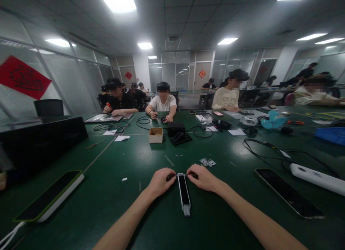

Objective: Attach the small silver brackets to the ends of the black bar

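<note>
A slim, long device (184, 192) with a black face and a pale frame lies lengthwise before me on the green table (118, 214). Its near end carries a grey tab (187, 210). At the far end, my left hand (161, 181) is closed on the left side, thumb and fingers pinched together. My right hand (203, 177) mirrors it on the right, also pinching. Something thin and dark shows at the fingertips of both hands, too small to name. Just beyond the right hand lie several small metal plates (207, 162).
Phones lie at left (51, 196) and right (289, 192), with a white power bank (318, 178) and cables beyond the right one. Further off stand a small open box (155, 135), a black box (176, 128) and a screwdriver (95, 144). Several people sit across the table.
</note>
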Available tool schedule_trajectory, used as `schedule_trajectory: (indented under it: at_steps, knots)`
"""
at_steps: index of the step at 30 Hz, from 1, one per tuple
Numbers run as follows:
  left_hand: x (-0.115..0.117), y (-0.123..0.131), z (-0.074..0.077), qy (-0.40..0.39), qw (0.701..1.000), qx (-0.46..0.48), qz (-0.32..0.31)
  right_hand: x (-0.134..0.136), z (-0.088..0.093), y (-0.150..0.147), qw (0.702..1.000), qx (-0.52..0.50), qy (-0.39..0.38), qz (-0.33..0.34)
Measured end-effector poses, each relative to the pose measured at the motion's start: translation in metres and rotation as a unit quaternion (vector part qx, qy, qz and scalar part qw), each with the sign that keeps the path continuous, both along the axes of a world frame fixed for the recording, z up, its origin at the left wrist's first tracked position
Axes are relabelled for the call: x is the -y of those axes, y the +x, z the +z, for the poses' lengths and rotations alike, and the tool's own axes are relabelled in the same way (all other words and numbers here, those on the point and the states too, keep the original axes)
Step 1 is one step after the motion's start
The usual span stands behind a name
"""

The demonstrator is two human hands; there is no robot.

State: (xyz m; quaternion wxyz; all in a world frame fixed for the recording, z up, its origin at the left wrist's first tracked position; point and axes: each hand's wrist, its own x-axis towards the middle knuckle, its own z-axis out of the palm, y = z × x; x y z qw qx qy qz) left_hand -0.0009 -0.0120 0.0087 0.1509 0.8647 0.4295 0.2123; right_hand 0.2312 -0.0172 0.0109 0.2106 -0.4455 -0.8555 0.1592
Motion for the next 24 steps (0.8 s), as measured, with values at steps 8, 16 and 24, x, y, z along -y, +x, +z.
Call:
schedule_trajectory:
  at_steps: [8,16,24]
  knots:
    - [0.002,-0.001,0.003,-0.025,1.0,-0.004,0.0,-0.014,0.009,0.037,0.996,0.026,0.049,-0.069]
    - [-0.001,-0.001,-0.002,-0.013,1.0,0.003,-0.007,-0.027,0.009,0.077,0.985,0.1,0.042,-0.132]
    - [0.0,-0.001,0.0,-0.012,1.0,-0.001,-0.003,-0.027,0.002,0.072,0.989,0.108,0.013,-0.105]
